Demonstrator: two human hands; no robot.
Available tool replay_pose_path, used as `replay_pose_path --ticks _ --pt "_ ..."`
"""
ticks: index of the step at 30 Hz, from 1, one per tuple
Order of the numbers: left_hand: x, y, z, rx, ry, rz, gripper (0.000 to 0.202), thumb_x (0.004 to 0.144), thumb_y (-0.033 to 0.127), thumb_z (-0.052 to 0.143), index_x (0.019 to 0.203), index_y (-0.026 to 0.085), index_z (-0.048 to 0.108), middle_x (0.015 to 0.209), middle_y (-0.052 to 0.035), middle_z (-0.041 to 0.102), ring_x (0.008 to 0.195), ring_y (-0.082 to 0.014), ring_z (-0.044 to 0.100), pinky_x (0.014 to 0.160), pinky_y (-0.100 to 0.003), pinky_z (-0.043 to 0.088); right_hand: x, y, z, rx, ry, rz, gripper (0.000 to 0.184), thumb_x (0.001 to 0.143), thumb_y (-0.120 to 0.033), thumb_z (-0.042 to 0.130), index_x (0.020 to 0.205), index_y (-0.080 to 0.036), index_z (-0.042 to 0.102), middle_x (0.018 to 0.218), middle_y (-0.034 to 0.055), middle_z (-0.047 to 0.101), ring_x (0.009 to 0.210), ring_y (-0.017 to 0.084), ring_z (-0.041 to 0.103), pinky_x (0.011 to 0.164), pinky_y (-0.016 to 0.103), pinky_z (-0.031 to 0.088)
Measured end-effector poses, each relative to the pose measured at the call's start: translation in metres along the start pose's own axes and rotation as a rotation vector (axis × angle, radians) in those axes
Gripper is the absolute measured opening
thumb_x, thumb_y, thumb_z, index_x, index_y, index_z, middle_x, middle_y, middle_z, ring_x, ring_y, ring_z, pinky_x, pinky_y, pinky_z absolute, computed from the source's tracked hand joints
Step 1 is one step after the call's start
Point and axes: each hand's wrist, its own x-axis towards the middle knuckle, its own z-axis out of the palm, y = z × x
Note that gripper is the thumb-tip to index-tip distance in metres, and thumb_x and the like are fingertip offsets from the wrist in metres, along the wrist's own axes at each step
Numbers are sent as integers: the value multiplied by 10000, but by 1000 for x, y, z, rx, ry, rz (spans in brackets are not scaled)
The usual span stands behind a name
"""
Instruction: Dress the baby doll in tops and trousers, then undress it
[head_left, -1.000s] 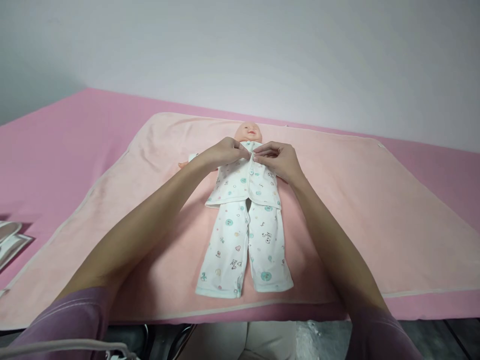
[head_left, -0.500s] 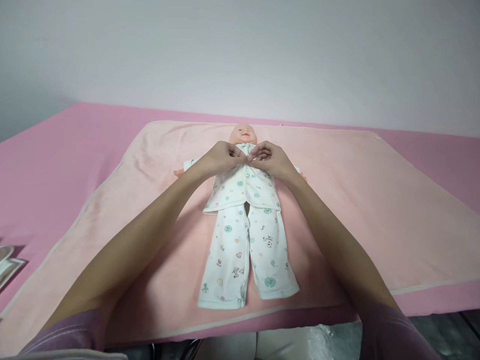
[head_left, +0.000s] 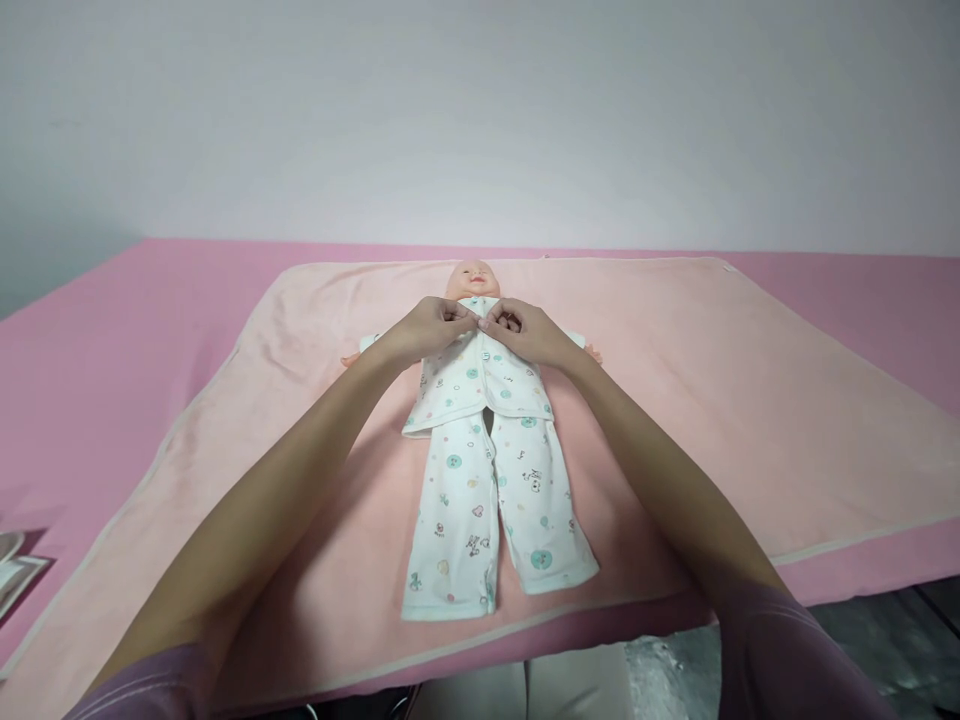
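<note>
Nearest the camera, at the bottom of the view and well on the near side of the grip, are the wearer's left purple sleeve [head_left: 154, 685] and right purple sleeve [head_left: 780, 655]. Between the forearms, nearer than the grip, lie the printed baby trousers [head_left: 457, 510], hems toward the wearer; no feet show at the hems. Just below the grip spreads the lower part of the matching printed baby jacket [head_left: 450, 395], with a front snap or button [head_left: 486, 356] in sight.

At the grip itself, the left hand [head_left: 437, 325] and right hand [head_left: 525, 330] pinch the jacket's front opening at the upper chest, thumbs and fingertips meeting. What sits between the tips is too small to tell. A second ago the fingertips stood slightly apart; now they have closed together on the opening, which suggests that the two front edges are being brought to one fastening point.

Just past the grip lies the baby doll's head [head_left: 472, 278], face up. The doll's hand beyond the right wrist [head_left: 593, 355], hidden at first, now shows. Around all this is the pale pink blanket [head_left: 750, 420]; farthest off, the wall [head_left: 480, 120] meets the pink tabletop [head_left: 97, 380] along a more level line than a second ago.
</note>
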Motion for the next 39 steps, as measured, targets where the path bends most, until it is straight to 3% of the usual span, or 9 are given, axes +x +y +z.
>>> replay_pose_path --ticks 4,13,17,21,26,29,32,35,39 --pt "-1 1 -5 -16 -31 -24 366 832 511 872 736 224 666 681 -44 593 636 -183 576 585 -337 382 -1 -3 5 -82 8 -107 387 1090 -588 623 900 -252 618 965 44 622 925 228 553 913 403 518" --pt "2 -3 -1 -6 -14 -6 396 866 446 824 716 230 528 658 -9 496 596 -148 477 590 -324 325 3 8 2 95 -58 -62 369 1078 -604 657 966 -252 660 990 28 651 920 207 558 925 376 510" --pt "6 -8 3 25 29 51 247 862 399 817 959 229 664 783 -17 608 670 -169 554 621 -316 389 4 10 -1 -40 18 -84 294 1065 -501 687 942 -235 710 1081 57 654 949 214 589 970 396 529" --pt "12 -8 2 94 171 115 417 893 394 789 1249 232 646 1006 -44 735 817 -198 658 721 -311 467 12 10 -13 -188 151 -114 171 952 -347 800 1074 -233 762 1223 101 675 1040 249 622 1018 427 552" --pt "31 -11 2 240 278 228 285 935 371 728 1184 240 769 1201 -71 789 958 -231 692 906 -342 490 42 16 -20 -177 36 -5 286 955 -328 760 1220 -218 772 1376 120 742 1145 265 651 1099 456 535" --pt "38 -17 7 257 334 269 248 962 392 696 1103 217 800 1182 -86 808 993 -250 698 957 -354 492 51 24 -13 -155 68 11 254 934 -371 782 1131 -212 794 1227 97 777 1074 253 655 1066 436 536" --pt "38 -20 12 240 359 312 264 980 401 682 1120 217 810 1198 -82 821 1002 -248 703 963 -348 492 50 30 -5 -36 148 20 352 923 -546 814 1055 -223 773 1127 63 788 1011 233 654 1008 400 545" --pt "38 -19 12 186 362 303 252 976 375 690 1118 215 823 1204 -65 838 976 -229 710 953 -327 494 47 32 1 40 186 -11 500 902 -729 807 1025 -248 754 1166 50 797 1008 222 643 989 379 548" --pt "37 -15 10 123 329 289 254 965 390 717 1075 201 846 1149 -58 855 896 -199 705 898 -295 508 48 32 5 87 198 19 609 809 -803 869 1030 -254 726 1183 58 795 1016 224 651 979 380 555"
